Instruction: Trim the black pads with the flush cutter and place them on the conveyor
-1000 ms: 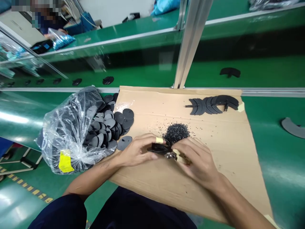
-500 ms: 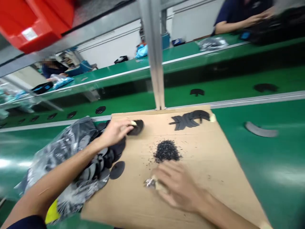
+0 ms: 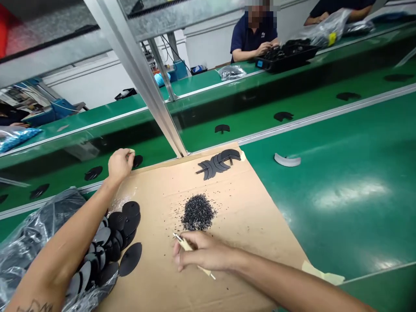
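Observation:
My left hand (image 3: 120, 164) reaches to the far edge of the cardboard, beside the green conveyor belt. Its fingers are pinched at the side of a black oval disc (image 3: 138, 161), partly hidden by them. In my right hand (image 3: 203, 250) is a slim pen-like tool (image 3: 186, 244) wrapped in pale tape, its metal tip pointing up and left. Just beyond that hand lies a heap of tiny black pieces (image 3: 198, 212). Several loose black discs (image 3: 130, 259) spill from a clear plastic bag (image 3: 42, 221) under my left forearm.
Black curved parts (image 3: 216, 164) lie at the back of the cardboard sheet (image 3: 247, 260). A grey curved piece (image 3: 287, 160) sits on the green table. Black parts dot the conveyor belt (image 3: 250, 117). A metal post (image 3: 146, 82) stands behind the cardboard. A co-worker (image 3: 253, 39) sits across the belt.
My left hand has carried the black disc away from over the cardboard to the belt side. The right hand stays near the black heap with the tool. The camera view has turned right.

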`<state>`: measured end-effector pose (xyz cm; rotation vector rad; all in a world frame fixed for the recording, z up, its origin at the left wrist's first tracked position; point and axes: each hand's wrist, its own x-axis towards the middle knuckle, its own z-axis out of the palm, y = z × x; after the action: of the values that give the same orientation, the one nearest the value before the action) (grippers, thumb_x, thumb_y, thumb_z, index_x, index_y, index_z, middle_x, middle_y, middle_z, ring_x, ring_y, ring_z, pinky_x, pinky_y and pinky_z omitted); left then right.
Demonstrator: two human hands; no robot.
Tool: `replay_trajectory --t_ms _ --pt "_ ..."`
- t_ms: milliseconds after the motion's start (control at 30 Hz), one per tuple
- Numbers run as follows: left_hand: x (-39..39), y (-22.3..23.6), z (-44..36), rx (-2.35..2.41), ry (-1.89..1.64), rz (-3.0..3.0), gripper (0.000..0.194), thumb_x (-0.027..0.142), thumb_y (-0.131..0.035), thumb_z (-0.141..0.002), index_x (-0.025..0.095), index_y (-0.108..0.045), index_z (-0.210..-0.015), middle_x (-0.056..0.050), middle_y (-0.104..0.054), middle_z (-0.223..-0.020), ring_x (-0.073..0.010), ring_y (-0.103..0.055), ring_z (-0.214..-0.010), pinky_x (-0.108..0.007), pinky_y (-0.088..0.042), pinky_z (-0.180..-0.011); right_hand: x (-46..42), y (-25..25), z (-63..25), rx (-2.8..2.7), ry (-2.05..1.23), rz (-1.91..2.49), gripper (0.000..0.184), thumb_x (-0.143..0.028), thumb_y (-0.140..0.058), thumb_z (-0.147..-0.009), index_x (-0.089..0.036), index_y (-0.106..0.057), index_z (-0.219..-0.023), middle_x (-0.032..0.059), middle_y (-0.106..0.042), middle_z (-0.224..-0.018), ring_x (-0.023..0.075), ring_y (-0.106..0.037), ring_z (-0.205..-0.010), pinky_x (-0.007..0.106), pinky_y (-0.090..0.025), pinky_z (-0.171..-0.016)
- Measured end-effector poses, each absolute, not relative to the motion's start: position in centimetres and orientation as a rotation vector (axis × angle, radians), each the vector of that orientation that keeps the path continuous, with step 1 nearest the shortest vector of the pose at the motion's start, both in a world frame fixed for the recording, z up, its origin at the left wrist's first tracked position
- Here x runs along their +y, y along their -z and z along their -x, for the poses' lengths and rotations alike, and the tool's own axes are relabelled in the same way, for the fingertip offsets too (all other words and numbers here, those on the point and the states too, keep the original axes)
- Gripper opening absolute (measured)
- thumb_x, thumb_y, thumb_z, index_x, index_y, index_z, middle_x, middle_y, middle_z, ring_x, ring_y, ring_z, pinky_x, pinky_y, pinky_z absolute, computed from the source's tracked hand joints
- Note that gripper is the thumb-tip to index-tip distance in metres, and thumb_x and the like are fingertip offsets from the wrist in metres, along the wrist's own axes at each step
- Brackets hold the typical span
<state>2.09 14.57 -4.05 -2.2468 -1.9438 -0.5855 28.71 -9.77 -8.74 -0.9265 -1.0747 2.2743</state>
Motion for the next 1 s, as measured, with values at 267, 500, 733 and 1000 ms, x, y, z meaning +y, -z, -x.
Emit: replay_trajectory --t_ms 267,500,733,1000 --pt "7.6 6.5 -13.9 -1.063 0.678 2.951 0.019 0.024 -0.060 -0.093 0.013 -0.067 -0.106 -0.012 -0.074 -0.107 -0.0212 -0.070 -0.098 -0.038 -0.059 -0.089 -9.4 6.8 -30.5 -1.792 -1.815 0.700 0.014 -0.019 -0.056 -0.095 -0.017 -0.060 -0.108 0.0041 -0.069 -0.095 0.0153 -0.065 -0.088 0.026 -0.050 -0.076" --pt "7.5 5.8 -18.3 -1.310 0.739 2.945 0.047 0.029 -0.027 -0.102 0.007 -0.068 -0.099 -0.003 -0.074 -0.102 -0.0157 -0.070 -0.105 -0.023 -0.054 -0.093 -7.2 7.1 -32.3 -2.217 -0.022 0.842 0.036 0.003 -0.047 -0.086 -0.013 -0.063 -0.114 0.0113 -0.068 -0.100 0.0217 -0.062 -0.087 0.033 -0.048 -0.073" --pt "-0.7 4.0 -11.2 -1.449 0.757 3.292 0.018 0.021 -0.054 -0.097 0.012 -0.069 -0.102 0.000 -0.073 -0.084 -0.0071 -0.070 -0.069 -0.013 -0.055 -0.063 -5.2 6.5 -32.9 -2.157 0.225 0.854 0.030 -0.005 -0.050 -0.089 -0.020 -0.062 -0.112 0.0101 -0.068 -0.102 0.0218 -0.063 -0.082 0.033 -0.046 -0.068" --pt "-0.3 4.4 -1.7 -1.942 0.224 2.582 0.010 0.015 -0.058 -0.094 0.013 -0.066 -0.100 -0.012 -0.067 -0.105 -0.0254 -0.065 -0.107 -0.039 -0.054 -0.095 -6.7 6.4 -30.9 -1.903 -0.692 1.040 0.013 -0.033 -0.059 -0.096 -0.021 -0.060 -0.089 0.0008 -0.060 -0.071 0.0151 -0.052 -0.058 0.026 -0.043 -0.054"
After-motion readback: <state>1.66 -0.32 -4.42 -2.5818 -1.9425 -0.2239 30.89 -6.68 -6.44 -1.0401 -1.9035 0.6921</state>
